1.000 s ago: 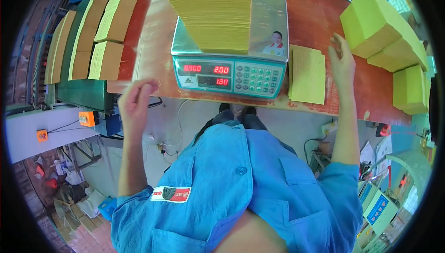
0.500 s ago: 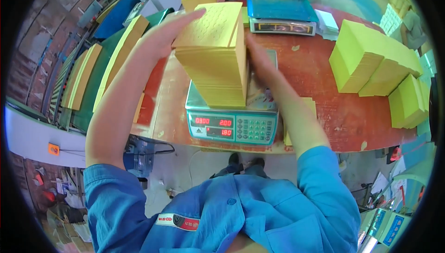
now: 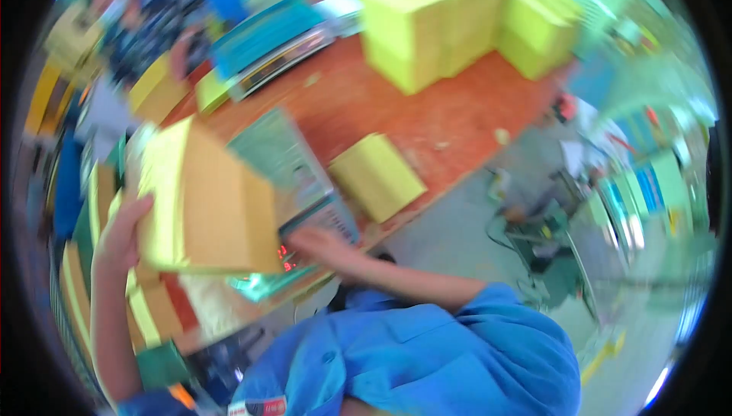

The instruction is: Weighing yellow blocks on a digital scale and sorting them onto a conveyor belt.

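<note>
A thick stack of yellow paper sheets (image 3: 229, 195) is tilted in the air left of the electronic scale (image 3: 278, 153), covering part of the scale's front. My left hand (image 3: 122, 237) grips the stack's left side, its thumb against the yellow face and the other fingers hidden behind. At the stack's lower right edge, my right hand (image 3: 316, 244) presses against it, in front of the scale's keypad; motion blurs its fingers. A smaller yellow stack (image 3: 377, 176) lies on the table just right of the scale.
Large yellow stacks (image 3: 442, 27) stand at the red table's (image 3: 328, 96) far right. A second scale with a blue top (image 3: 267, 38) sits farther back. At upper left, a co-worker in patterned clothing (image 3: 156, 31) has a hand by another yellow stack (image 3: 158, 92). More stacks stand at left.
The stack has come off the scale's platform, tipped and moved left in my hands. My right hand has shifted down to its lower edge. The whole view has swung round and blurred.
</note>
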A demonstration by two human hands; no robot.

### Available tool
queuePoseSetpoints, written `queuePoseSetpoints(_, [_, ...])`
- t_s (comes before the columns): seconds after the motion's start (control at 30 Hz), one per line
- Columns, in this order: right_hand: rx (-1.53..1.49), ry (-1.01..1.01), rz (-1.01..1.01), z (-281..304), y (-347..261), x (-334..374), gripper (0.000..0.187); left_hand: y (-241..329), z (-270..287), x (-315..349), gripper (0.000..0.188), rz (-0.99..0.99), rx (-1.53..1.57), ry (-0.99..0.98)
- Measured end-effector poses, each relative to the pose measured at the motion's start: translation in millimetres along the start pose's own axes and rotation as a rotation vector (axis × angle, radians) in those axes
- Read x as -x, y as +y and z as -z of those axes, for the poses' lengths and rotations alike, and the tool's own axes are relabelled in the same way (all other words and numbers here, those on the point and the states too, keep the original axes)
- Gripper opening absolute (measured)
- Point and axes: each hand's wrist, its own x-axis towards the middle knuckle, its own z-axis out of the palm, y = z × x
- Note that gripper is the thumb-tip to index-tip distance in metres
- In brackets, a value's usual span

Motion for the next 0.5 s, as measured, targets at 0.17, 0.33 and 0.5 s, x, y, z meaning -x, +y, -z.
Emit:
queuePoseSetpoints(0.17, [-0.627,-0.260,-0.077,-36.2,15.2,-19.8,0.050,-20.4,12.7,-11.1,0.052,0.056,0.107,-0.081])
queuePoseSetpoints(0.33, [-0.501,-0.088,0.087,-19.0,3.6,5.5,0.049,-23.0,-33.9,-2.9,0.051,-0.004,0.143,-0.080])
queuePoseSetpoints(0.5, [-0.266,0.169,0.173,42.5,-73.5,59.9,0.046,-28.4,-99.8,-7.0,0.051,-0.160,0.221,-0.124])
